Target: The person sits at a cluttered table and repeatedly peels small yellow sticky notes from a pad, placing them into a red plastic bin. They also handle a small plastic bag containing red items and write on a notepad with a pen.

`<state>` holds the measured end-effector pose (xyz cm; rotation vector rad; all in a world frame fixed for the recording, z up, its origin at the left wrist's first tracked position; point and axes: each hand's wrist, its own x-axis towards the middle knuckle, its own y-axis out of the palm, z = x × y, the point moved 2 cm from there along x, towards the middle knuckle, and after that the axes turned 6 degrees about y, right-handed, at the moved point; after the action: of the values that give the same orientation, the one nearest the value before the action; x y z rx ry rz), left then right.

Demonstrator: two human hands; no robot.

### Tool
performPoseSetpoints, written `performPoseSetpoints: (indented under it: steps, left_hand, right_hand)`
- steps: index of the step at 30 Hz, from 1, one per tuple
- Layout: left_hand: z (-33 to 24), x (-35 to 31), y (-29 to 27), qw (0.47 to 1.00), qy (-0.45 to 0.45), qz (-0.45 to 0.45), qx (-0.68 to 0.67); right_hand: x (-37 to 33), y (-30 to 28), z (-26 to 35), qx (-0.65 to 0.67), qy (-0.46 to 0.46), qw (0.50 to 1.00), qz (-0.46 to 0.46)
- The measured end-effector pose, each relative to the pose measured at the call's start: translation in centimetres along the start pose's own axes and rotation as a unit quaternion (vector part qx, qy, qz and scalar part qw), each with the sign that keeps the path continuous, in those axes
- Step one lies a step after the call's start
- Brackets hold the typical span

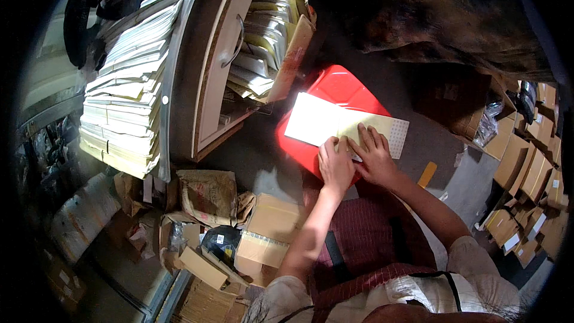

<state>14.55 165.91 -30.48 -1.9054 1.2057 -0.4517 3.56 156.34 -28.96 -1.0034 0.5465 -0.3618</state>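
A long pale paper sheet (313, 121) lies across a red plastic stool (335, 84) in front of me. Its left part glares white in strong light, its middle is yellowish, and a strip of small dots (399, 134) runs down the right end. My left hand (336, 164) is at the near edge of the sheet, with fingers bent and close together on the paper. My right hand (376, 158) rests beside it, fingers stretched out and slightly apart on the yellowish part. The two hands nearly touch, and their thumbs are partly hidden.
Left stands a cabinet (209, 78) with a tall paper stack (125, 101) beside it and a carton of papers (293, 54). Cardboard boxes (269, 227) and a brown paper bag (209, 194) lie nearer. Stacked cartons (532, 173) fill the right; a yellow-orange strip (427, 174) lies on the floor.
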Motion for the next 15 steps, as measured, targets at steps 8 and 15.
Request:
performPoseSetpoints:
  steps: [8,15]
  left_hand:
    - [1.4,-1.0,0.5,0.994,-0.022,-0.044,-0.098]
    - [2.3,0.2,-1.7,0.986,-0.113,-0.048,-0.109]
  right_hand:
    - [5.6,4.8,-1.5,0.313,0.158,0.928,0.121]
    - [5.8,5.5,-1.4,0.654,0.318,0.678,0.112]
